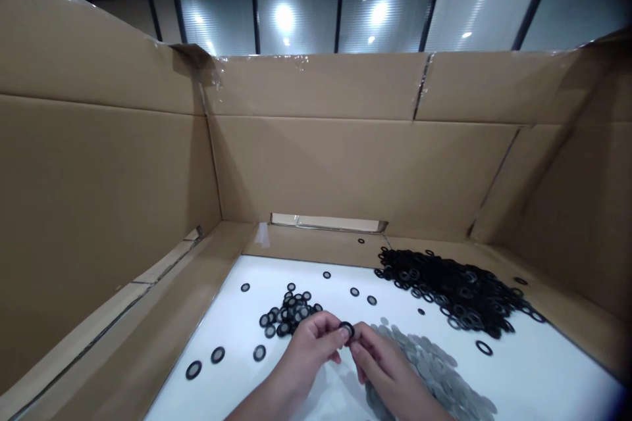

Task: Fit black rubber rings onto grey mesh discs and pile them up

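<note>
Between my two hands, above the white board (340,401), is a black ring (347,327). My left hand (316,344) pinches it from the left, thumb over its face. The fingers of my right hand (376,356) are closed at its right edge; whether they also hold a grey disc is hidden. Partly under my right hand spreads a heap of thin grey discs (437,368). Just beyond my left hand is a pile of black rings with grey centres (291,309).
A large heap of black rings (454,289) covers the back right. Ring-and-disc pieces (218,355) are scattered on the left, others (354,291) toward the back. One loose ring (484,348) lies at right. Tall cardboard walls (316,164) enclose the work surface.
</note>
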`<state>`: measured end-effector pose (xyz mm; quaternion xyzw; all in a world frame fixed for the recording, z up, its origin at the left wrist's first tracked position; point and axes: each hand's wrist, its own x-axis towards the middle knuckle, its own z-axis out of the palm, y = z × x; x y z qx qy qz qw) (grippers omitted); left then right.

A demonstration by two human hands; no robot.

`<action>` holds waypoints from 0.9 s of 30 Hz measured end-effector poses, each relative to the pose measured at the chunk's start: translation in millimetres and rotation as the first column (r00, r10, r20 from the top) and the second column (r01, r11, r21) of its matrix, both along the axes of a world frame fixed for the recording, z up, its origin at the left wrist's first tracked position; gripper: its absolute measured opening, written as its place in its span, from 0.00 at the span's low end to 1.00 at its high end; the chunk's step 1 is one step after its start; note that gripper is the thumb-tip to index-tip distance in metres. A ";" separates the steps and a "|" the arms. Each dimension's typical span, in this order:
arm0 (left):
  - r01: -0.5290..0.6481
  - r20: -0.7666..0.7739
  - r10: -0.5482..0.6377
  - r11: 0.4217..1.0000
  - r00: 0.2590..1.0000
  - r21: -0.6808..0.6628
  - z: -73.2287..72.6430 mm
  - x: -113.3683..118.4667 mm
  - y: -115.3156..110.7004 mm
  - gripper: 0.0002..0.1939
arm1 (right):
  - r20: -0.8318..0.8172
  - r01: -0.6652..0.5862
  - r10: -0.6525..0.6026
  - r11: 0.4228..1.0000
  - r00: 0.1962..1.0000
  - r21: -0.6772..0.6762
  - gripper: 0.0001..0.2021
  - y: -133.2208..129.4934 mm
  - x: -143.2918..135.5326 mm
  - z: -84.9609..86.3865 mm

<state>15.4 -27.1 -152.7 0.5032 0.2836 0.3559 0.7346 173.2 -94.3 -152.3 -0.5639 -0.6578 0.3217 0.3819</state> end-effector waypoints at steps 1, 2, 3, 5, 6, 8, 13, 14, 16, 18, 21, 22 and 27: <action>0.005 0.014 -0.005 1.000 1.000 -0.004 -0.3 -0.3 0.4 0.19 | 0.004 -0.006 0.006 1.000 1.000 0.011 0.18 0.4 -1.8 -0.1; 0.012 0.021 -0.012 1.000 1.000 -0.004 -0.2 -0.6 0.6 0.19 | 0.004 -0.009 0.009 1.000 1.000 0.024 0.18 0.7 -3.1 -0.5; 0.015 0.021 -0.015 1.000 1.000 -0.002 0.4 -0.8 0.7 0.19 | 0.000 -0.006 0.006 0.999 1.000 0.035 0.19 1.0 -4.0 -1.2; 0.009 0.004 -0.009 1.000 1.000 0.013 2.7 -1.4 0.6 0.19 | -0.011 0.013 -0.013 0.999 1.000 0.049 0.20 1.4 -3.9 -3.2; 0.011 -0.008 -0.011 1.000 1.000 0.027 4.2 -1.9 0.5 0.19 | -0.014 0.026 -0.025 0.998 1.000 0.052 0.21 1.5 -3.3 -4.1; 0.031 -0.029 -0.029 0.998 0.999 0.049 7.2 -3.4 0.4 0.19 | -0.004 0.040 -0.040 0.997 0.999 0.061 0.21 1.3 -1.4 -5.0; 0.135 -0.051 -0.132 0.989 0.990 0.056 10.7 -9.5 1.4 0.19 | 0.057 0.016 -0.021 0.997 0.998 0.077 0.21 -1.6 2.0 -1.3; 0.165 -0.053 -0.162 0.984 0.985 0.061 10.6 -10.8 1.9 0.19 | 0.062 -0.001 -0.004 0.997 0.998 0.074 0.21 -2.5 2.3 -0.1; 0.194 -0.070 -0.189 0.978 0.979 0.078 10.0 -13.0 3.3 0.18 | 0.066 -0.036 0.031 0.997 0.997 0.064 0.20 -4.2 2.6 2.3; 0.216 -0.079 -0.210 0.973 0.975 0.078 9.5 -14.7 4.7 0.18 | 0.051 -0.044 0.041 0.998 0.998 0.052 0.20 -5.6 2.4 4.2; 0.227 -0.064 -0.222 0.971 0.973 0.076 10.2 -15.9 5.5 0.17 | 0.006 -0.023 0.022 0.999 1.000 0.048 0.20 -6.0 1.1 5.9; 0.228 -0.067 -0.224 0.971 0.972 0.072 11.0 -16.0 5.3 0.17 | -0.003 -0.016 0.016 0.999 1.000 0.052 0.20 -5.7 0.6 6.1; 0.222 -0.104 -0.214 0.972 0.971 0.080 16.3 -13.3 0.4 0.17 | -0.030 -0.014 0.015 0.999 0.999 0.053 0.21 -4.0 -0.7 4.4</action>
